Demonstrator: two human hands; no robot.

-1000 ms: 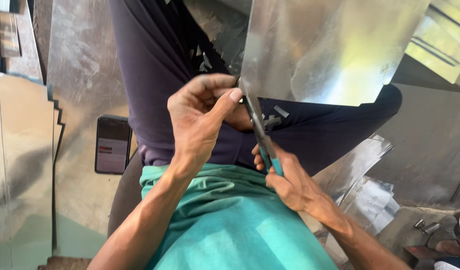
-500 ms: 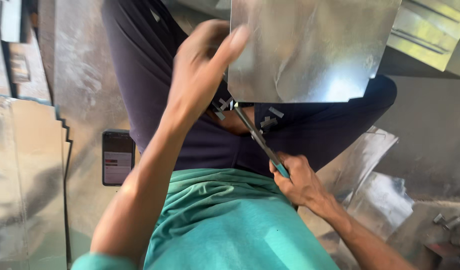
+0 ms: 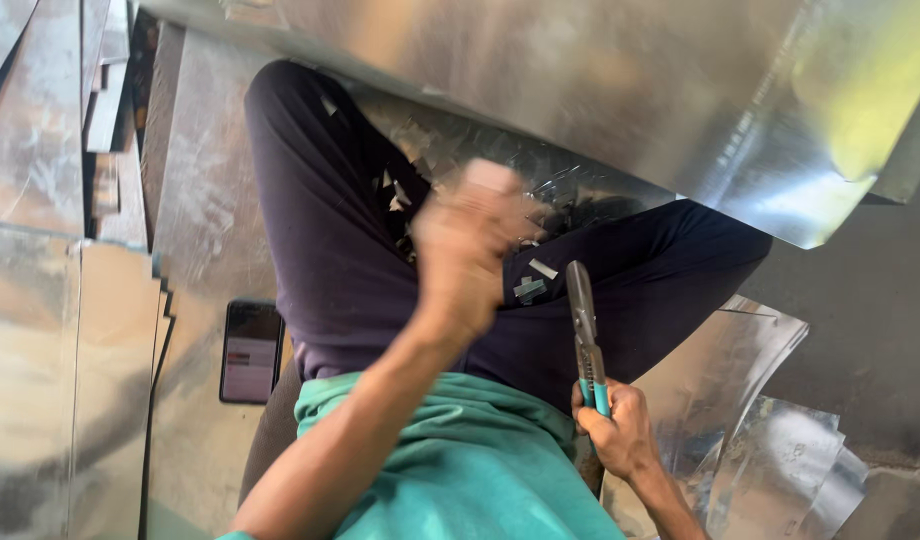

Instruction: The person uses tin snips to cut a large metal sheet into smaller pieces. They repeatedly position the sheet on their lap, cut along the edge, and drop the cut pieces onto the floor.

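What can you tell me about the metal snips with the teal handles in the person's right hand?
The metal snips with teal handles are a slim hand tool with long, dull grey steel blades and teal grips. The blades look closed and point up and away from the body, over the dark trousers. The right hand wraps the grips, hiding most of them. The tips are clear of the large shiny metal sheet above; small metal offcuts lie on the lap beside the blades.

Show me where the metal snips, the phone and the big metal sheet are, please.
snips (image 3: 583,330), head view, on the closed blades above the teal handle held in the right hand (image 3: 620,435).
phone (image 3: 250,352), head view, on the middle of its screen.
metal sheet (image 3: 600,80), head view, on its bare shiny face.
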